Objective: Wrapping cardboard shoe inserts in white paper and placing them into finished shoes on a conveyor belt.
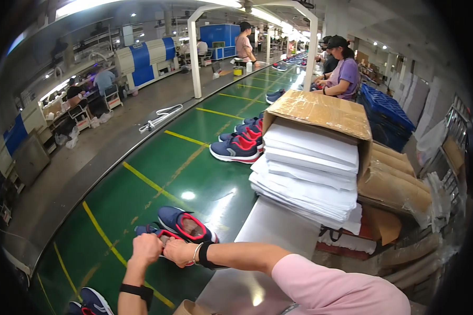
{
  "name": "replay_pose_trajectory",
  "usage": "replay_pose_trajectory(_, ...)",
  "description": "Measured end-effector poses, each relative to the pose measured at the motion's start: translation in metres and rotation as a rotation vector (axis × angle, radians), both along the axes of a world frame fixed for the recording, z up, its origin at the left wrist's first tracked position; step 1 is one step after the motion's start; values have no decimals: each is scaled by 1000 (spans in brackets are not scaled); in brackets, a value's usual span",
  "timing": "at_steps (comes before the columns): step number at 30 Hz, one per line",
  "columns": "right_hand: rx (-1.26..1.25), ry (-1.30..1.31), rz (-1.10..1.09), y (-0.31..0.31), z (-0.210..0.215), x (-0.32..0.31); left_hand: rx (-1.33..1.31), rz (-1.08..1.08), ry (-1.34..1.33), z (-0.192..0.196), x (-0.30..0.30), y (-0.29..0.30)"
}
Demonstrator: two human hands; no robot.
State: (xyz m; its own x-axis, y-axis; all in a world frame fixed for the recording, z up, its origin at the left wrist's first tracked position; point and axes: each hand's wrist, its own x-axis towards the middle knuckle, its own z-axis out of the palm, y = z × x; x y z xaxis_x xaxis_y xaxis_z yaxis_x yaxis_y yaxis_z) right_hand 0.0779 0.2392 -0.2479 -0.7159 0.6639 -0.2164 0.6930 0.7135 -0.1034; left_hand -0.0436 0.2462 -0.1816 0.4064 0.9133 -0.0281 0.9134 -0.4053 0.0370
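- We have both hands on the nearer shoe of a navy pair with red collars, lying on the green belt close to its right edge, next to the steel table.
- Our left hand is curled into a closed fist over the shoe's heel end; our right hand is closed on the collar side, its fingers folded around the opening.
- The second shoe lies just behind, touching or nearly touching the first, with its red-lined opening facing up.
- To do this well, we judge it best to keep the left hand steadying the heel while the right works at the opening, and to keep the shoe flat on the belt so it does not tip into its mate.
- We should keep the wrists low and our elbows clear of the paper stack spilling from the tipped carton on the table.
- Our hands cover most of the near shoe, so we cannot tell what exactly the fingers pinch, nor whether anything goes into the shoe.
- A third shoe at the belt's near end is cut off by the lower edge.
- More pairs lie farther up the belt; beyond them details blur.
- Whether the belt is moving cannot be read here.
- The seated worker at the far right edge has hands hidden behind the carton.
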Motion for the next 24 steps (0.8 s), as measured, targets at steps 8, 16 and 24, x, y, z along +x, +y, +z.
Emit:
replay_pose_trajectory(8, 36, 81, 63, 9, 3, -9, 100, 46, -183, -7, -13, -12)
replay_pose_trajectory(16, 197, 723, 107, -43, 79, 53, -259, -20, -373, 106, -10, -114)
replay_pose_trajectory(24, -814, 1062, 101, -161, 59, 55, -254, -187, -389, 91, -12, -237)
